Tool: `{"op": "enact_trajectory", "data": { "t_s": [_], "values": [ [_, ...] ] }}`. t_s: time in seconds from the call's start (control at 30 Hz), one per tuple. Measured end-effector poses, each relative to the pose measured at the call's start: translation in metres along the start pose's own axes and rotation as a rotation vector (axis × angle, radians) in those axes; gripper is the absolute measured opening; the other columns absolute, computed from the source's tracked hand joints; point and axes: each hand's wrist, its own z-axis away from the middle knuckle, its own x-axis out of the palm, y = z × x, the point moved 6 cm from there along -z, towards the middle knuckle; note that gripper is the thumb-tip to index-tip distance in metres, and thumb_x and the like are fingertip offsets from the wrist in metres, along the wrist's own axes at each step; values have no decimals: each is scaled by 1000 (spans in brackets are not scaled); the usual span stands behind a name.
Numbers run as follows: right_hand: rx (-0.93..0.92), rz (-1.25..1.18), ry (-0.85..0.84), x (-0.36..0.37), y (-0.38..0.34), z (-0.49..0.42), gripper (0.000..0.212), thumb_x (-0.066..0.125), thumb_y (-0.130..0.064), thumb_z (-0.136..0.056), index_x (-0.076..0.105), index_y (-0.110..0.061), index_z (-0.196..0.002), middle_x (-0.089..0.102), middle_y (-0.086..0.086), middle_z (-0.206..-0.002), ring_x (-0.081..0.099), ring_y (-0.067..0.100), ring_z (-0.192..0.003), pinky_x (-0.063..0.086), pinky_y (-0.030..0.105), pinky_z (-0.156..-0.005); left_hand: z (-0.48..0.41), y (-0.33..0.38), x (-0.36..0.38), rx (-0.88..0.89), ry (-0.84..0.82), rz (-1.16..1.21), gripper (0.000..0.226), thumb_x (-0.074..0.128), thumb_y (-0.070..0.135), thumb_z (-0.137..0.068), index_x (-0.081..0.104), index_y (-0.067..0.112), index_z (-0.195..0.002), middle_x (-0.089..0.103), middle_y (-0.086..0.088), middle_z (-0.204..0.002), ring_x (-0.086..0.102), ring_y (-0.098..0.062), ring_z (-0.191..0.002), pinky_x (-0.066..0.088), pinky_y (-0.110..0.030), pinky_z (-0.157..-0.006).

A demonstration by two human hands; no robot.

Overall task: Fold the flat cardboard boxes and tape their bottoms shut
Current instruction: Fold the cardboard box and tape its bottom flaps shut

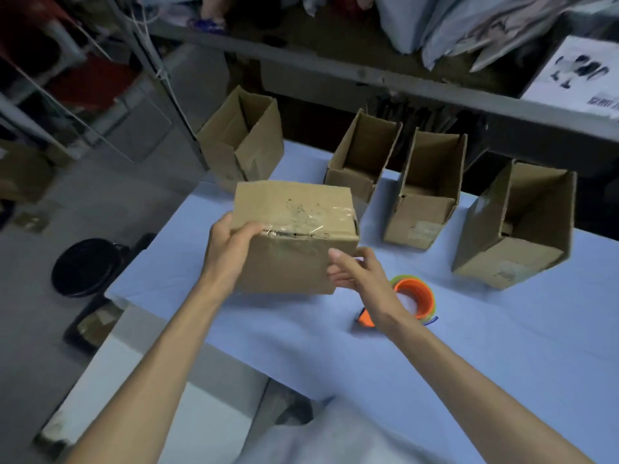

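A folded cardboard box point(291, 262) is held above the blue table point(469, 346) with its taped bottom facing up; clear tape runs across the seam. My left hand point(231, 242) grips its left edge, thumb on top. My right hand point(358, 272) holds the box's lower right corner, fingers curled against its side. An orange tape dispenser point(413, 298) with a tape roll lies on the table just behind my right wrist.
Several folded boxes stand open along the table's far edge: one at the left corner point(241, 142), two in the middle point(361, 155) point(425, 192), one at the right point(516, 229). A metal shelf point(368, 75) overhangs behind them. A black round stool point(83, 266) stands on the floor left.
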Motion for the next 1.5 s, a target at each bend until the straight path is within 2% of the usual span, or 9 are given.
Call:
{"op": "enact_trajectory", "data": {
  "t_s": [0.2, 0.5, 0.7, 0.87, 0.93, 1.07, 1.33, 1.4, 1.5],
  "values": [
    [-109, 665, 132, 4, -15, -10, 60, 67, -70, -69, 54, -17, -95, 43, 1, -104, 37, 15, -103, 39, 30, -81, 7, -43, -24, -160, 143, 183, 22, 68, 24, -72, 53, 9, -78, 54, -3, -70, 51, -19, -69, 38, -29, -62],
    [-281, 526, 159, 43, -18, -33, 127, 87, -67, -25, 42, -14, -132, 50, -3, -123, 48, 11, -116, 46, 33, -98, 19, -51, -17, -112, -32, 66, 44, 89, 15, -59, 71, 7, -99, 76, -4, -90, 71, -13, -89, 52, -23, -79],
    [-240, 333, 250, 37, -6, -42, 97, 96, -38, -30, 44, -23, -111, 55, -5, -113, 57, 13, -104, 50, 36, -91, 29, -55, -20, -134, 22, 118, 32, 85, 1, -62, 72, 16, -87, 75, 7, -81, 70, -6, -75, 52, -15, -64],
    [-256, 219, 228, 32, -1, -38, 59, 85, -6, -63, 52, -22, -109, 59, -8, -103, 60, 15, -97, 54, 40, -83, 38, -80, -26, -348, 92, 189, 27, 80, 3, -60, 75, 10, -86, 76, -1, -84, 70, -18, -89, 51, -29, -82],
    [-292, 278, 208, 35, -4, -36, 54, 82, -20, -67, 52, -24, -112, 59, -6, -108, 59, 19, -103, 53, 40, -85, 39, -83, -26, -352, 43, 192, 27, 79, 7, -67, 73, 12, -93, 76, 2, -88, 70, -16, -91, 50, -26, -81],
    [-303, 665, 233, 48, -10, -27, 103, 85, -62, -42, 39, -21, -124, 43, -5, -122, 43, 12, -114, 45, 36, -90, 43, -80, -16, -321, 1, 160, 29, 83, 14, -69, 74, 15, -96, 76, 5, -89, 70, -8, -87, 49, -19, -72],
    [-205, 308, 204, 39, -9, -43, 56, 69, -19, -56, 50, -22, -108, 58, 3, -111, 59, 22, -102, 52, 47, -87, 39, -86, -21, -412, 74, 232, 29, 83, 11, -66, 71, 10, -93, 75, 3, -88, 67, -9, -86, 43, -18, -65],
    [-354, 372, 214, 40, -20, -30, 57, 74, -24, -70, 49, -22, -121, 53, 0, -120, 52, 17, -114, 44, 38, -101, 37, -82, -23, -424, 115, 234, 32, 83, 14, -66, 70, 7, -94, 73, 0, -89, 67, -13, -84, 44, -21, -64],
    [-942, 840, 107, 62, -45, 4, 55, 74, -41, -77, 58, -22, -126, 52, -1, -127, 44, 16, -120, 29, 28, -102, 26, -70, -26, -440, 124, 251, 31, 84, 16, -66, 68, 5, -89, 71, -5, -76, 68, -19, -68, 48, -20, -54]
  ]
}}
